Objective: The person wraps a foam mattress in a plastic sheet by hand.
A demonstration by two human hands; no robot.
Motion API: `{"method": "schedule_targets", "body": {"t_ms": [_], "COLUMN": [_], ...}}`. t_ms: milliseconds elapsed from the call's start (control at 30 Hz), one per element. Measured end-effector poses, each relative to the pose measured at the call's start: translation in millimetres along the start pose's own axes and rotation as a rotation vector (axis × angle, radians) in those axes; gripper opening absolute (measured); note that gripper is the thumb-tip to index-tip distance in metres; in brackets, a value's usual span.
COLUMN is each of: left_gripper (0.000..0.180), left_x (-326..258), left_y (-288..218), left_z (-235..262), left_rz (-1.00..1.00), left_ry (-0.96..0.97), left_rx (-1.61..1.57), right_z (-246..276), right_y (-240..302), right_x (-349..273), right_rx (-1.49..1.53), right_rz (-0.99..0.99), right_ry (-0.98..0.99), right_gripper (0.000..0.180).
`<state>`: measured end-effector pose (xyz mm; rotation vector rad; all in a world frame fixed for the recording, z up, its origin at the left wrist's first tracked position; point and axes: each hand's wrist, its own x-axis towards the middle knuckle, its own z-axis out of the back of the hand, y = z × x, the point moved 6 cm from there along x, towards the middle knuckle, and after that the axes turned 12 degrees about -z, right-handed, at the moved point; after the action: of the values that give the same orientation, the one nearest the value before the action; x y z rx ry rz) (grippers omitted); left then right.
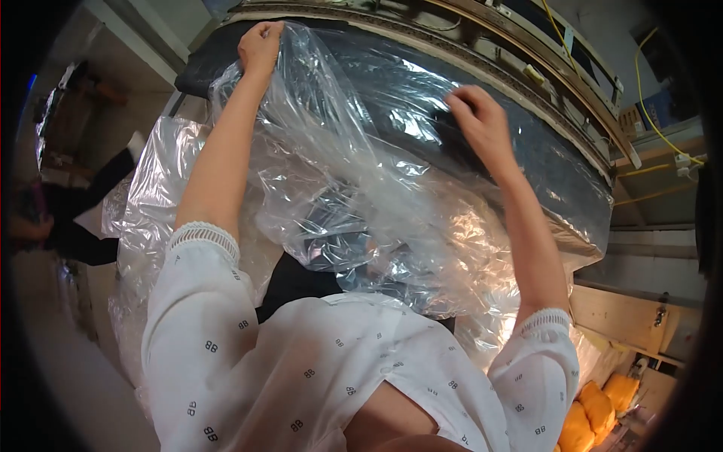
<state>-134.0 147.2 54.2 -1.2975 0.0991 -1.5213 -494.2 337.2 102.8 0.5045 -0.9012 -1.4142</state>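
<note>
My left hand (260,51) pinches the edge of a clear plastic sheet (316,113) at the far left of a dark work surface (542,173). From there the sheet hangs in loose, shiny folds toward my body. My right hand (483,126) is over the dark surface, apart from the left. Its fingers are curled and slightly blurred, and whatever is between them, if anything, does not show. More crumpled clear plastic (452,233) drapes down the near side and across my lap.
Behind the surface runs a long machine frame (520,56) with metal and wooden rails. A yellow cable (642,83) hangs at the right. Orange bundles (595,410) lie at the lower right. At the left edge, part of another person in dark clothing (83,200) shows.
</note>
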Motion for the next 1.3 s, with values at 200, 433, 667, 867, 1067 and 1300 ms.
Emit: {"method": "schedule_targets", "body": {"t_ms": [200,433,667,867,1067,1300], "left_gripper": [0.027,0.022,0.021,0.027,0.029,0.036], "left_x": [-5,-10,-6,-4,5,25], "left_y": [-24,-23,-28,-31,2,27], "left_z": [5,4,3,-14,-6,-12], "left_rz": [-0.002,-0.036,-0.041,-0.101,-0.071,-0.144], "left_ry": [-0.011,-0.123,-0.132,-0.059,0.054,0.1], "left_rx": [-0.093,-0.118,-0.147,-0.039,-0.061,0.132], "right_z": [-116,-111,-62,144,254,323], "right_y": [40,36,55,50,54,-89], "right_x": [47,66,-75,-216,-263,-318], "right_rx": [-0.048,0.776,0.577,1.313,1.405,1.525], "right_rz": [0.001,-0.511,-0.408,-0.165,0.456,0.231], "right_ry": [0.246,0.285,1.072,0.06,-0.193,-0.992], "right_gripper": [0.028,0.013,0.024,0.011,0.025,0.025]}}
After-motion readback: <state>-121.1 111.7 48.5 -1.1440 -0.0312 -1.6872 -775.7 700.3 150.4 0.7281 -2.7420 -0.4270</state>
